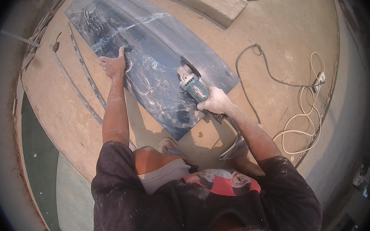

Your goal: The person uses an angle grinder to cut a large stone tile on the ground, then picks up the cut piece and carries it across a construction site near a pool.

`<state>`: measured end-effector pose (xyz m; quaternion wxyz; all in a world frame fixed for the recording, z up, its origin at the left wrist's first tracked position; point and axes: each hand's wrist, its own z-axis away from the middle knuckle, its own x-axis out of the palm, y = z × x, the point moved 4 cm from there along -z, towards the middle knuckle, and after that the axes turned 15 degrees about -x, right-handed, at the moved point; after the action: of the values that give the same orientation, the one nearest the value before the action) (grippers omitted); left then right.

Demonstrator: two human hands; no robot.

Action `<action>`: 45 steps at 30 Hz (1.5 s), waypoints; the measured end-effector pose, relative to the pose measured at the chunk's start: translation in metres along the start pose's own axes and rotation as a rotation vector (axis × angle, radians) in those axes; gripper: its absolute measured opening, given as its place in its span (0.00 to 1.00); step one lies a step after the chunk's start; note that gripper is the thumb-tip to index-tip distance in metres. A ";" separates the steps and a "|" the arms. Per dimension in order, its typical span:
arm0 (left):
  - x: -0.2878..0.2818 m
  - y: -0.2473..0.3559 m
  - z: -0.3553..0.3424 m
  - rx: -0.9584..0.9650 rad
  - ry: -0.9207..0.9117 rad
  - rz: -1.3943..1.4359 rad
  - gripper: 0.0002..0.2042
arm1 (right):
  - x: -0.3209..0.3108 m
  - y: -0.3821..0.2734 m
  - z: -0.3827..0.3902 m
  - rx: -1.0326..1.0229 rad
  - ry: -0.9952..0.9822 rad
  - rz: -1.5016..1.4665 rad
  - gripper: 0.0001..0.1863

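A long, dark grey-blue polished stone slab (pixel 154 52) with pale veins and dusty smears lies on the ground in front of me. My right hand (pixel 217 101), coated in pale dust, is wrapped round the rear body of a teal angle grinder (pixel 195 87). The grinder's dark disc (pixel 190 66) is at the slab's surface on its right side; whether it is spinning I cannot tell. At the slab's left edge is my left hand (pixel 114 66), its thumb stretched forward and its fingers apart, holding nothing. Part of its palm side is hidden.
A thick concrete block (pixel 204 0) lies beyond the slab to the right. Two thin strips (pixel 81 65) lie on the left. A dark cable (pixel 270 67) and a looped white cord (pixel 309 114) run over the ground to a white socket block (pixel 319 81) on the right.
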<state>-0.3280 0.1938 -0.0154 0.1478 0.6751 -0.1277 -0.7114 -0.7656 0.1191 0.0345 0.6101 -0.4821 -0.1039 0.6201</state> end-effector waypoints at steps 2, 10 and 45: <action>-0.001 0.000 0.001 -0.011 -0.006 0.000 0.66 | 0.000 0.001 0.001 0.006 0.006 0.011 0.44; 0.003 -0.005 -0.007 -0.044 0.026 0.000 0.67 | 0.001 0.005 0.003 -0.013 0.016 -0.007 0.45; 0.010 -0.008 -0.015 -0.049 0.040 0.013 0.68 | -0.001 0.004 0.021 -0.019 0.021 -0.010 0.44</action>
<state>-0.3138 0.1979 -0.0283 0.1712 0.6845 -0.1117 -0.6998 -0.7833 0.1272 0.0429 0.6095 -0.4938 -0.1059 0.6111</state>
